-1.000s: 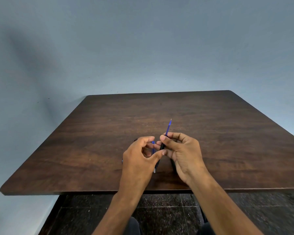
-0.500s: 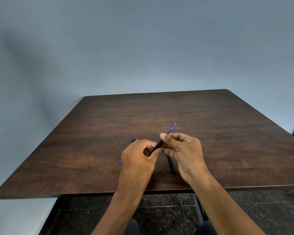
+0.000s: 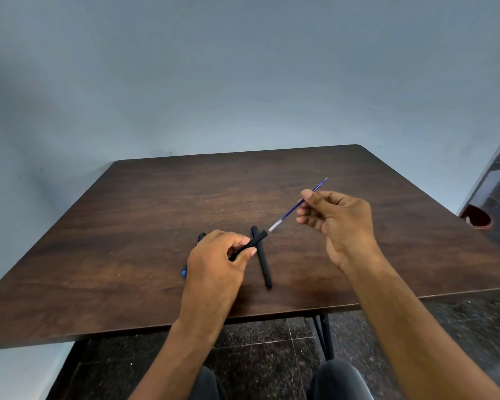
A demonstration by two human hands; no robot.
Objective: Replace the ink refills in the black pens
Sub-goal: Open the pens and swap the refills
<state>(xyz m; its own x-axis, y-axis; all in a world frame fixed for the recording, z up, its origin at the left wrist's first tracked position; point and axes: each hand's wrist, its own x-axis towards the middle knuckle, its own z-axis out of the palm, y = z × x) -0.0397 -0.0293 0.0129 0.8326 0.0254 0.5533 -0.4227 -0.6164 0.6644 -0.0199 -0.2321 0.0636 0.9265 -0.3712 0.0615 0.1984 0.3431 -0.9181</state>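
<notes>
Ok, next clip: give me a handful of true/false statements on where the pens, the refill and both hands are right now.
1. The right hand pinches a blue refill. True.
2. The refill is seated inside the pen barrel. False: its lower end sits just outside the barrel's open end, in the air.
3. The left hand holds the pen barrel. True.
4. A black pen lies on the table between the hands. True.
5. The table holds nothing else. False: another pen, with a blue end, lies partly hidden behind the left hand.
</notes>
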